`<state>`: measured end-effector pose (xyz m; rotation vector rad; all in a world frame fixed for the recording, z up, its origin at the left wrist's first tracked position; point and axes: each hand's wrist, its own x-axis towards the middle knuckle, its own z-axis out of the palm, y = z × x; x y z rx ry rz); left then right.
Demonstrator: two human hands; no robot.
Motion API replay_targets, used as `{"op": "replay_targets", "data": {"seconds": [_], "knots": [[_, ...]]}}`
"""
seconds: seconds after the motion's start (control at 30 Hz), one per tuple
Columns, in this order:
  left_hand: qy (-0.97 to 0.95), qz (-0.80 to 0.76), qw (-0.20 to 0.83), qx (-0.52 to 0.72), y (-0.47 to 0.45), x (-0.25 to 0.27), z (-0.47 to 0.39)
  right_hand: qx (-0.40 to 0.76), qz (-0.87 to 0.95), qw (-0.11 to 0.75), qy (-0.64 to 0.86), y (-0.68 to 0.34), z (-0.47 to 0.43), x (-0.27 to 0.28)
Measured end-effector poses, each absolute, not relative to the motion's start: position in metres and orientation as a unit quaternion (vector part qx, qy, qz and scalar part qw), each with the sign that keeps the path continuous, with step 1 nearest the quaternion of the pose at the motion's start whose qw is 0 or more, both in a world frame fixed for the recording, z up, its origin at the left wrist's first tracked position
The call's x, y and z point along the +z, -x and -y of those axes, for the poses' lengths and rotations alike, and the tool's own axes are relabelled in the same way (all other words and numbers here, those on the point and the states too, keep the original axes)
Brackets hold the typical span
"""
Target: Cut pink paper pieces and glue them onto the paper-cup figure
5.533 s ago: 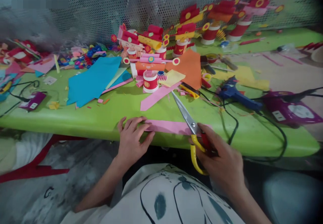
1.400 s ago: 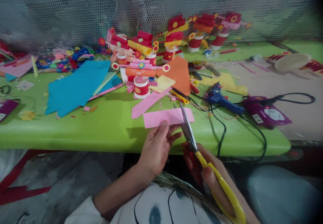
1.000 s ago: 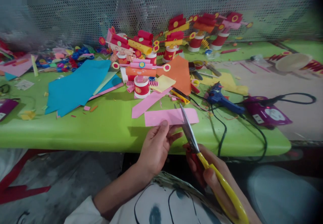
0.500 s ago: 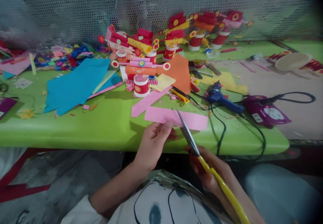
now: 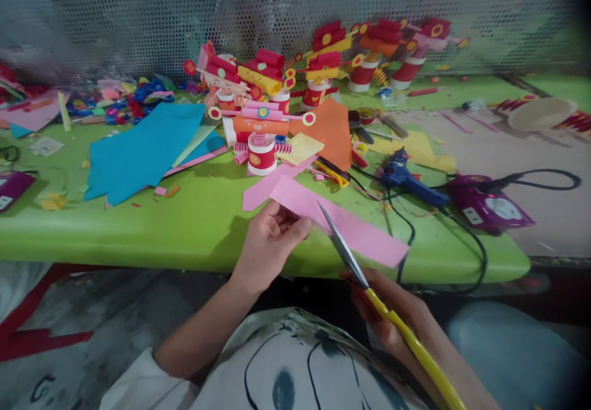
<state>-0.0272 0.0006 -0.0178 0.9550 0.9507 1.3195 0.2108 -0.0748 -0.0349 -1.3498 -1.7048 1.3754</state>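
Observation:
My left hand (image 5: 272,247) pinches a pink paper strip (image 5: 364,234) near its left end, holding it tilted over the table's front edge. In my right hand (image 5: 397,314) is a pair of scissors (image 5: 348,259) with yellow handles, its blades pointing up and left across the strip. Whether the blades touch the paper I cannot tell. Behind the strip, another pink paper piece (image 5: 258,191) with a pointed end lies on the table. A paper figure (image 5: 262,153) on a red and white cup stands just beyond it.
Blue paper (image 5: 145,151) lies at the left, orange paper (image 5: 327,130) in the middle. A blue glue gun (image 5: 410,179) with black cables rests at the right beside a purple packet (image 5: 489,204). Several more paper figures (image 5: 364,71) stand along the perforated back screen (image 5: 152,22).
The pink strip has turned, its left end rising and its right end dropping toward me. My left hand has shifted left with its end. The scissors have hardly moved; their blades look closer together.

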Motion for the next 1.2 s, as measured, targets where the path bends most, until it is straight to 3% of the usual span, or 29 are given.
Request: {"op": "replay_targets", "data": {"seconds": [1.2], "knots": [[-0.362, -0.400, 0.618, 0.572, 0.028, -0.028, -0.003, 0.547, 0.582, 0.299, 0.523, -0.206, 0.083, -0.042]]}}
